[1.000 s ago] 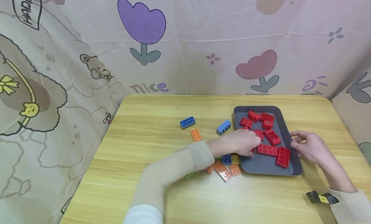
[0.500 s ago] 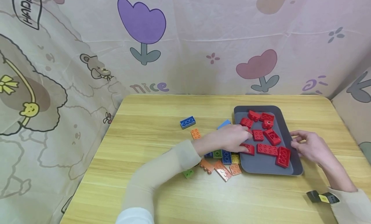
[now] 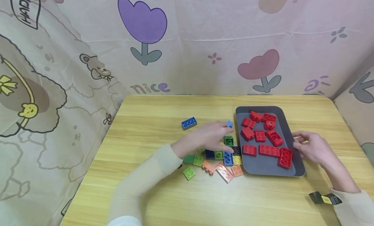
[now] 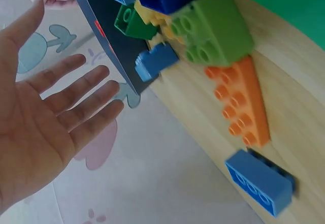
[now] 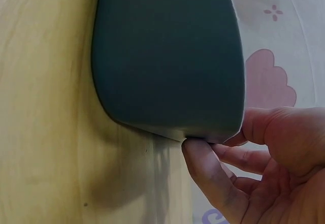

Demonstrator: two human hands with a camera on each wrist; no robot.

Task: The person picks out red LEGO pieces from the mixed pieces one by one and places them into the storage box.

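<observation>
My left hand (image 3: 212, 136) hovers with fingers spread over a pile of coloured toy building bricks left of the tray, and its palm shows bare in the left wrist view. Under its fingers lie a green brick (image 3: 229, 141) and a black brick (image 3: 236, 150); it partly hides a light blue brick (image 3: 230, 123). My right hand (image 3: 312, 148) holds the right edge of the grey tray (image 3: 263, 169), thumb (image 5: 200, 158) against the outer wall and other fingers at the rim. Several red bricks (image 3: 269, 151) lie spread out inside the tray.
A dark blue brick (image 3: 189, 123) lies apart at the back left of the pile. Orange bricks (image 3: 224, 172) and a lime green brick (image 3: 189, 173) lie along the pile's front. A printed cloth (image 3: 187, 57) hangs behind the wooden table (image 3: 146, 112).
My left hand has drawn back leftward out of the tray to above the brick pile, its fingers spreading and the red bricks uncovered. My right hand and the tray have stayed put.
</observation>
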